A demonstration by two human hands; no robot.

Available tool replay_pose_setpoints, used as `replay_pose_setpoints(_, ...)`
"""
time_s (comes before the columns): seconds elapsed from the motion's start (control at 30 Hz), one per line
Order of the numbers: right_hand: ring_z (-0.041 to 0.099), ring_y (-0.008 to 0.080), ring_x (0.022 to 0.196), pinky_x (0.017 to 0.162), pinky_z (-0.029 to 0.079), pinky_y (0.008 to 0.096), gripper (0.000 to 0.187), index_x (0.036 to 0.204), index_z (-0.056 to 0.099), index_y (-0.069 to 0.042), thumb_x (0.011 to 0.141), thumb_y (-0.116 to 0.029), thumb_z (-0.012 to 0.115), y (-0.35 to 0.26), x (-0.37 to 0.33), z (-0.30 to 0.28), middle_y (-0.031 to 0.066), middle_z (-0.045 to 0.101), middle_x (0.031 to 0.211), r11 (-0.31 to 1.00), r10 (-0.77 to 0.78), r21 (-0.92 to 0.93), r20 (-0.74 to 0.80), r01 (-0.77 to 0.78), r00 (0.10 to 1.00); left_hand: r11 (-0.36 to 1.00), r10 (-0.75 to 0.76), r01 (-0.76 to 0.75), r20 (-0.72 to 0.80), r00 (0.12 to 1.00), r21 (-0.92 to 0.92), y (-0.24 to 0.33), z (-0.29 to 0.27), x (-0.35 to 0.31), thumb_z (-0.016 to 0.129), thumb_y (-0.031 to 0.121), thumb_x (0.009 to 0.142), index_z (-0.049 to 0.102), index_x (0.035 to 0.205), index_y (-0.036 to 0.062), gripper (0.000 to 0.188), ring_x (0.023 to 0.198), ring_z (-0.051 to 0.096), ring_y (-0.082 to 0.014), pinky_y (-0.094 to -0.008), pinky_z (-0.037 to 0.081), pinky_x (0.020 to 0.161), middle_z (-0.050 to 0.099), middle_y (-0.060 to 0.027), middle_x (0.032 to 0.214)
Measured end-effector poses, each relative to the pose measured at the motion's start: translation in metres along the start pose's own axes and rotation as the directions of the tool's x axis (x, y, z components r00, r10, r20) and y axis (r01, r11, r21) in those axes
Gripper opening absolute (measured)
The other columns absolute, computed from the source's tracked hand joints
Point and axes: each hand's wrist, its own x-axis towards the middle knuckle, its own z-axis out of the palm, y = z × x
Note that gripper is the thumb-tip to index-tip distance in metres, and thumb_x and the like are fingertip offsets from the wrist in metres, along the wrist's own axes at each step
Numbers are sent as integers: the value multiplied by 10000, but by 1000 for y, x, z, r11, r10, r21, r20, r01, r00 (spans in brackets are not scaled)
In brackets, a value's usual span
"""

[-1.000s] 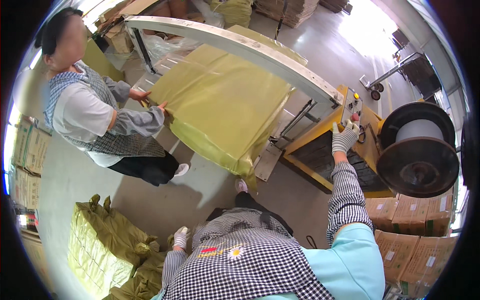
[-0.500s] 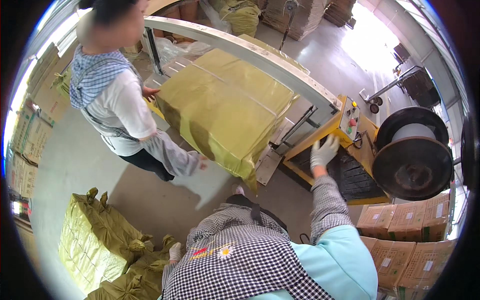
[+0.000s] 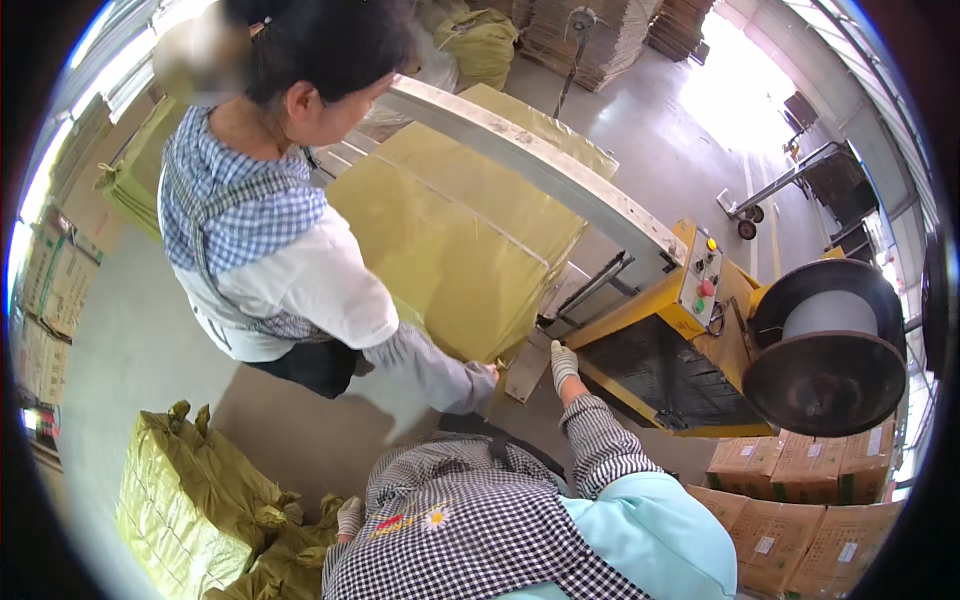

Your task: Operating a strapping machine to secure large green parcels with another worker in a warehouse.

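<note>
Left of yellow machine [image 3: 672,345] w/ R hand [image 3: 565,365], farther w/ L hand [image 3: 350,516]; can't tell grip of either's fingers [image 3: 560,352].

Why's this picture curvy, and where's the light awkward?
Head view: the fisheye lens bows the metal bar and leaves black corners; head view: glare whites out a patch upper right; head view: a shadow darkens the grey floor beside the olive sacks; head view: the right hand looks fairly sharp.

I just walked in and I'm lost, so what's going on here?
A co-worker stands at a yellow-wrapped bundle, one grip at its near corner. The camera wearer's gloved right grip is extended beside the yellow machine; whether it touches anything is unclear. The gloved left grip hangs low beside olive sacks.
</note>
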Motion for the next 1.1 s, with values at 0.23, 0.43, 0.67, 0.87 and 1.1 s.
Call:
replay_pose_setpoints(0.23, 576, 216, 819, 734, 457, 384, 426, 1020, 647, -57, 864, -446, 574, -49, 76, 72, 67, 641, 911, 799, 158, 554, 184, -235, 970, 256, 399, -532, 413, 819, 807, 111, 67, -22, 578, 197, 857, 624, 1108, -21, 336, 780, 588, -152, -280, 483, 729, 674, -75, 936)
replay_pose_setpoints(0.43, 602, 272, 920, 803, 491, 449, 496, 1106, 605, -53, 910, -479, 442, -118, 21, 50, 101, 637, 1020, 682, -44, 655, 480, -325, 876, 869, 140, -49, -149, 979, 493, 186, 168, -60, 590, 311, 865, 609, 1179, -4, 446, 1123, 576, -246, -324, 436, 948, 632, -163, 1173)
replay_pose_setpoints(0.67, 489, 266, 1202, 1025, 380, 375, 628, 1348, 455, -32, 943, -508, 397, -42, 124, 139, 112, 484, 1368, 735, 107, 495, 591, -463, 800, 784, 208, -22, -230, 951, 620, 143, 161, -82, 571, 326, 880, 617, 1178, 43, 413, 1120, 572, -271, -349, 433, 954, 626, -154, 1180)
replay_pose_setpoints(0.87, 383, 263, 1317, 1110, 260, 388, 594, 1411, 386, -96, 958, -476, 327, -37, 127, 158, 52, 382, 1465, 807, 210, 359, 568, -469, 796, 897, 22, 141, -360, 933, 419, 46, 120, -113, 593, 381, 857, 616, 1195, 59, 467, 1112, 577, -274, -351, 436, 949, 631, -149, 1172)
replay_pose_setpoints(1.1, 394, 241, 1311, 1097, 279, 409, 531, 1384, 429, -136, 955, -436, 344, -42, 121, 166, 44, 414, 1442, 723, 170, 441, 632, -531, 756, 911, -112, 268, -436, 893, 314, -23, 102, -156, 535, 386, 830, 608, 1201, 55, 502, 1173, 538, -304, -360, 410, 994, 596, -155, 1234)
